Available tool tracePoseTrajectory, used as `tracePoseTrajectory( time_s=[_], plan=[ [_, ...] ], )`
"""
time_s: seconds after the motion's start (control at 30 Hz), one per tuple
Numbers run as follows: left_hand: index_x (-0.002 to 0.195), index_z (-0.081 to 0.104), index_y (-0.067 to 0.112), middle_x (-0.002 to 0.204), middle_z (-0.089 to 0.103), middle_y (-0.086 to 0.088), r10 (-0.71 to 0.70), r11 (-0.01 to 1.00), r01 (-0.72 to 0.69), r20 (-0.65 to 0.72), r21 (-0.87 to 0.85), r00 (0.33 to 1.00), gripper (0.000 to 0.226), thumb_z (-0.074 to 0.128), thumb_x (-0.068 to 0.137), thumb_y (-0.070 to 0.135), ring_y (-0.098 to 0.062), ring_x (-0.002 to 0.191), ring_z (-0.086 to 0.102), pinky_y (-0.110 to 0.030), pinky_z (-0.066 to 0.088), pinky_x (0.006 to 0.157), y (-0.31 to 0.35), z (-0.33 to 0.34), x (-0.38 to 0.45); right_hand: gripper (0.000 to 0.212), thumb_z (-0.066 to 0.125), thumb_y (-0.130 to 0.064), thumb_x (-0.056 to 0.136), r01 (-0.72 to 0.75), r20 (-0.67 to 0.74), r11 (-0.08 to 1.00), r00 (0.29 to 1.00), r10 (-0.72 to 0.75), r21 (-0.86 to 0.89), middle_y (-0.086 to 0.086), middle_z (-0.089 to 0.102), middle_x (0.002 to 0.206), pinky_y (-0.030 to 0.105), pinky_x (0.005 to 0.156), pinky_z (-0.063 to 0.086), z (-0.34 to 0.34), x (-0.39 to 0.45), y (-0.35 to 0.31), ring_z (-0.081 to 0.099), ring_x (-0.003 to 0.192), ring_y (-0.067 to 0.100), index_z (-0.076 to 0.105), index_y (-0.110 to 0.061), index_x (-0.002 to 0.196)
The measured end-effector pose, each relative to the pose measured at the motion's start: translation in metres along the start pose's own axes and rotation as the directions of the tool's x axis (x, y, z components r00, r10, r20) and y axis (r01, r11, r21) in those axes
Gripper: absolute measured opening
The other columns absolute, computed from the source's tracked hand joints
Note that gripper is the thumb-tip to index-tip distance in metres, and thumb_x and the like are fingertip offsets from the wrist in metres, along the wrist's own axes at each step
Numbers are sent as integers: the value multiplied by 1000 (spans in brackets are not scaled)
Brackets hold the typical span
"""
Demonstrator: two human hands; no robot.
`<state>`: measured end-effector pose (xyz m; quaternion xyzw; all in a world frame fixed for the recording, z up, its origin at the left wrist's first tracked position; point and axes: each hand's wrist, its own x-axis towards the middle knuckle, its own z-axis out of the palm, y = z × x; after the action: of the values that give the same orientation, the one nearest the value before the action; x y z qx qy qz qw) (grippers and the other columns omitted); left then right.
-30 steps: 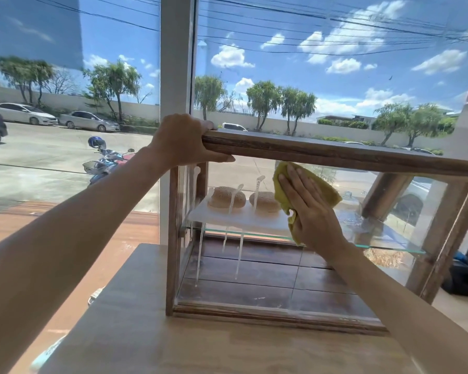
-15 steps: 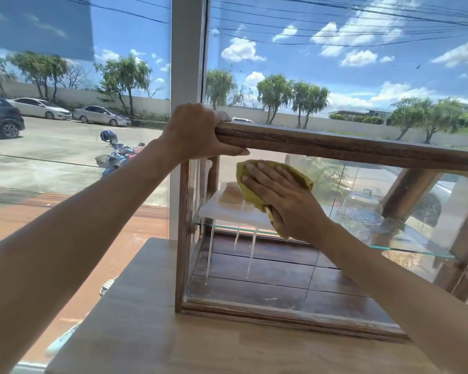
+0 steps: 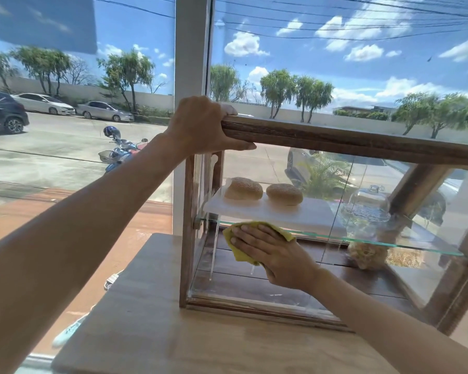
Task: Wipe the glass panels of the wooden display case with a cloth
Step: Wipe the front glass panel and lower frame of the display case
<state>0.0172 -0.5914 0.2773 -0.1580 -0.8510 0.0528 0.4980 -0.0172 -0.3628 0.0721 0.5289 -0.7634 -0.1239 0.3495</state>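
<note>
The wooden display case [image 3: 362,140] stands on a light wooden table, its front glass panel [image 3: 335,265] facing me. My left hand [image 3: 200,125] grips the case's top left corner. My right hand [image 3: 270,252] lies flat on a yellow cloth [image 3: 241,256], pressing it against the lower left part of the front glass, just under the level of the inner glass shelf [image 3: 389,242]. Most of the cloth is hidden under my fingers.
Inside, two sesame buns [image 3: 243,188] sit on a white stand, with a glass dome [image 3: 368,206] to the right. The table [image 3: 173,333] ends near the large window [image 3: 92,130]; a white window post [image 3: 191,63] rises behind the case.
My right hand has slid the cloth from the upper left of the front glass down to its lower left. The left hand has kept its hold on the top corner.
</note>
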Motion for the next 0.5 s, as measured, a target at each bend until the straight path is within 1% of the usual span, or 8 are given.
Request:
tracePoseTrajectory(
  time_s=[0.07, 0.13, 0.23, 0.3, 0.4, 0.43, 0.5],
  plan=[
    [97, 72, 20, 61, 66, 1, -13, 1000, 13, 0, -7, 1000, 91, 30, 55, 89, -13, 55, 46, -22, 36, 63, 0, 0, 0, 72, 41, -6, 76, 10, 21, 1000, 1000, -10, -5, 2, 25, 155, 34, 119, 12, 9, -8, -8, 19, 144, 15, 30, -13, 147],
    [97, 72, 21, 61, 65, 1, -23, 1000, 23, 5, -7, 1000, 92, 29, 55, 89, -13, 56, 45, -22, 35, 63, 0, 0, 0, 75, 39, -5, 74, 23, 46, 1000, 999, -22, -3, 1, 25, 155, 33, 118, 15, 18, -16, -16, 20, 144, 15, 29, -13, 148],
    [99, 72, 21, 60, 65, 2, -28, 1000, 28, 10, -7, 1000, 92, 28, 54, 90, -13, 56, 45, -22, 36, 64, 0, 0, 0, 73, 38, -6, 77, 43, 100, 999, 994, -45, 18, 0, 24, 155, 32, 117, 16, 33, -28, -28, 19, 144, 14, 26, -14, 148],
    [99, 72, 22, 61, 65, 2, -29, 1000, 29, 19, -4, 999, 92, 29, 54, 90, -15, 57, 50, -23, 37, 64, 1, 0, 0, 69, 38, -9, 80, 82, 156, 997, 985, -79, -9, 0, 24, 155, 32, 118, 11, 42, -37, -38, 19, 144, 14, 27, -15, 148],
    [99, 72, 22, 62, 67, 1, -39, 999, 39, 36, 7, 999, 93, 29, 53, 91, -19, 62, 61, -23, 38, 64, 2, -2, 0, 57, 37, -14, 89, 178, 222, 982, 962, -159, -65, 0, 30, 153, 33, 119, 8, 55, -47, -49, 25, 142, 14, 34, -17, 145],
    [99, 72, 22, 62, 67, 0, -43, 999, 43, 43, 11, 998, 94, 28, 53, 92, -20, 61, 62, -24, 41, 64, 2, -2, 0, 53, 38, -15, 91, 197, 219, 977, 960, -176, -80, 0, 32, 152, 33, 119, 10, 56, -48, -51, 27, 141, 14, 37, -16, 144],
    [99, 71, 21, 61, 67, -1, -53, 999, 53, 59, 11, 997, 97, 26, 52, 93, -20, 60, 63, -25, 46, 65, 3, -4, -1, 46, 40, -14, 96, 182, 140, 981, 975, -171, -64, 2, 37, 150, 33, 116, 22, 53, -48, -55, 29, 140, 16, 41, -15, 142]
  ],
)
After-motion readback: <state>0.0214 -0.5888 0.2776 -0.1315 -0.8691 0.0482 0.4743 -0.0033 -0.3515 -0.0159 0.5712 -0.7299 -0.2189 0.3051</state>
